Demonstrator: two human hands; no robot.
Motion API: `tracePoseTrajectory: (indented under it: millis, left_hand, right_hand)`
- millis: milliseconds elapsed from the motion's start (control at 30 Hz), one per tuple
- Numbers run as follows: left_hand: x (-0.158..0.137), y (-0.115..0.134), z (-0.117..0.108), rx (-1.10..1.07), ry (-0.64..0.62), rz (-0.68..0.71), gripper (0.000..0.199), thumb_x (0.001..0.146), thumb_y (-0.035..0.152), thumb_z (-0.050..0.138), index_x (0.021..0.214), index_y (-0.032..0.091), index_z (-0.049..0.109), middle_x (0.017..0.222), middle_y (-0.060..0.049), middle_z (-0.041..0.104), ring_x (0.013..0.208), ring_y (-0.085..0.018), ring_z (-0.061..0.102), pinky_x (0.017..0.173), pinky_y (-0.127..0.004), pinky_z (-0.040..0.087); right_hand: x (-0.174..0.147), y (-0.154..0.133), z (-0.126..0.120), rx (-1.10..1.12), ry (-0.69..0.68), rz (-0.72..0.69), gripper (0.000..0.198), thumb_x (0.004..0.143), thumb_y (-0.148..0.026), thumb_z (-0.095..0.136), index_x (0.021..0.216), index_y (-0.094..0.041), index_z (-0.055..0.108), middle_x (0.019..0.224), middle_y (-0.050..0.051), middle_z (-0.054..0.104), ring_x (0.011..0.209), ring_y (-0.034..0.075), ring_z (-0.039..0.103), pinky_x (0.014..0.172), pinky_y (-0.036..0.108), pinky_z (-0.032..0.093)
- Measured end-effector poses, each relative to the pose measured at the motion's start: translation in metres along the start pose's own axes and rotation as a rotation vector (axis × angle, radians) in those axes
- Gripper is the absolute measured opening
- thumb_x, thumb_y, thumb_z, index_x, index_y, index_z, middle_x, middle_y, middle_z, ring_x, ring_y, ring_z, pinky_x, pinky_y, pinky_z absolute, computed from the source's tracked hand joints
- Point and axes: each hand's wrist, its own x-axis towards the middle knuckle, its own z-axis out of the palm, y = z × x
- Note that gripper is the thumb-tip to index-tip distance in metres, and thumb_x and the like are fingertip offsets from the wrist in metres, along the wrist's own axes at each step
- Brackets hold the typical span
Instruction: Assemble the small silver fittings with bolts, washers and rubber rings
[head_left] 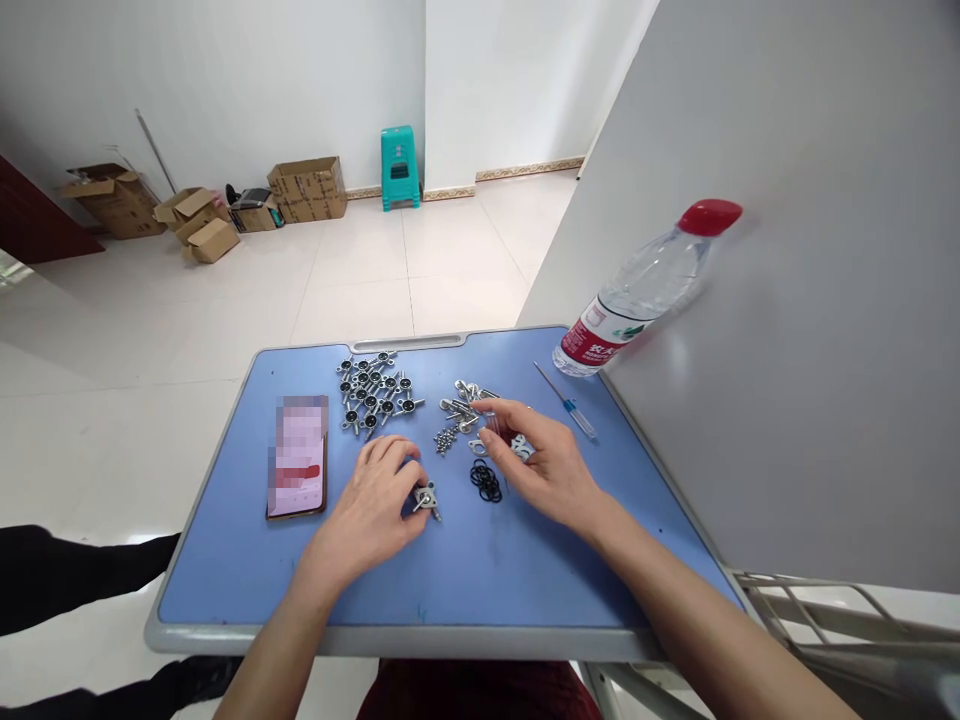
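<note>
My left hand [381, 498] rests low over the blue table [465, 580], its thumb and fingers closed around a small metal fitting [426, 496] with a flange and a short pin. Above the small parts hovers my right hand [544, 455], thumb and index finger apart with nothing visible between them. Beneath it lie flat metal flange plates [478, 448], partly hidden. Closer to me is a pile of black O-rings [486, 481]. Beyond the fingers are loose metal fittings [459, 408] and tiny screws [445, 439]. Several fittings with black centres [373, 391] are grouped farther left.
A phone [298, 458] lies at the table's left side. Over on the right are a blue-handled screwdriver [576, 415] and a water bottle [634, 295] by a grey panel [825, 300]. Cardboard boxes [307, 190] and a teal stool [400, 168] stand by the far wall. Someone's dark-clothed legs [82, 575] show at left.
</note>
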Motion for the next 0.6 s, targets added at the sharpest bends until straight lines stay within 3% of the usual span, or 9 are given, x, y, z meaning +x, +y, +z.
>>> tracePoseTrajectory:
  millis: [233, 433, 600]
  left_hand:
    - [-0.003, 0.001, 0.005, 0.049, 0.052, 0.014, 0.025, 0.076, 0.008, 0.059, 0.096, 0.022, 0.052, 0.103, -0.003, 0.058, 0.111, -0.024, 0.051, 0.108, -0.048, 0.033]
    - [-0.003, 0.002, 0.01, 0.079, 0.076, 0.028, 0.016, 0.079, 0.007, 0.055, 0.087, 0.021, 0.053, 0.087, 0.0, 0.058, 0.092, -0.019, 0.055, 0.107, -0.046, 0.033]
    - [-0.001, 0.001, 0.014, 0.089, 0.133, 0.01, 0.015, 0.08, 0.008, 0.055, 0.086, 0.021, 0.052, 0.082, 0.001, 0.059, 0.088, -0.019, 0.057, 0.108, -0.048, 0.031]
  right_hand:
    - [0.001, 0.004, 0.0, -0.036, -0.014, 0.038, 0.022, 0.093, -0.024, 0.048, 0.112, -0.018, 0.059, 0.064, -0.004, 0.051, 0.056, 0.012, 0.049, 0.057, 0.025, 0.042]
    - [0.003, 0.007, 0.002, -0.044, -0.074, 0.085, 0.024, 0.095, -0.024, 0.043, 0.115, -0.018, 0.055, 0.068, -0.002, 0.055, 0.058, 0.013, 0.052, 0.057, 0.026, 0.042]
    - [0.005, 0.009, 0.003, -0.035, -0.147, 0.142, 0.018, 0.096, -0.019, 0.036, 0.104, -0.019, 0.052, 0.064, -0.004, 0.05, 0.054, 0.012, 0.047, 0.054, 0.024, 0.039]
